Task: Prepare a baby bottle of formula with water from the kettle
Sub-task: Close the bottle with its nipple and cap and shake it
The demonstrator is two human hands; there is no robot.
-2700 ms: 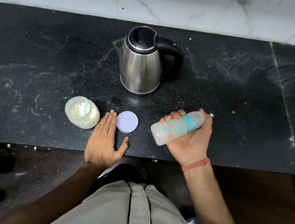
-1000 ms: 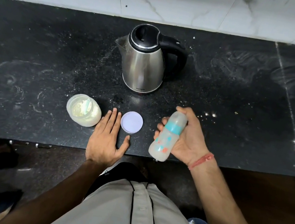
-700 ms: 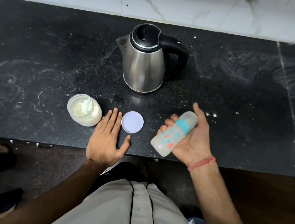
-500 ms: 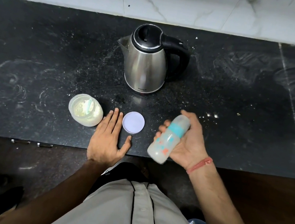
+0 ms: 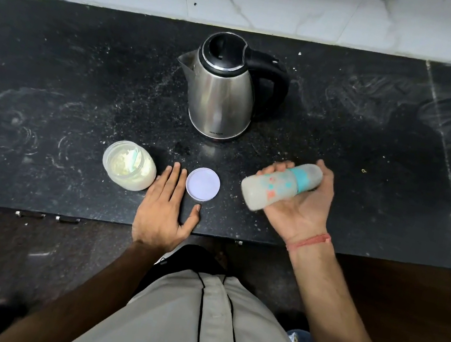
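Above the black speckled stone tabletop (image 5: 56, 65), the right hand (image 5: 301, 205) has its grip curled round a cloudy plastic baby bottle with a teal collar (image 5: 279, 185), tilted almost flat, seemingly mid-shake. The left hand (image 5: 164, 211) lies flat, fingers straight, between the open clear jar of pale formula powder (image 5: 129, 165) and its round lilac lid (image 5: 203, 183), before the steel kettle (image 5: 222, 95). Shaking well likely means a firm hold and a tight collar, lest milk leak.
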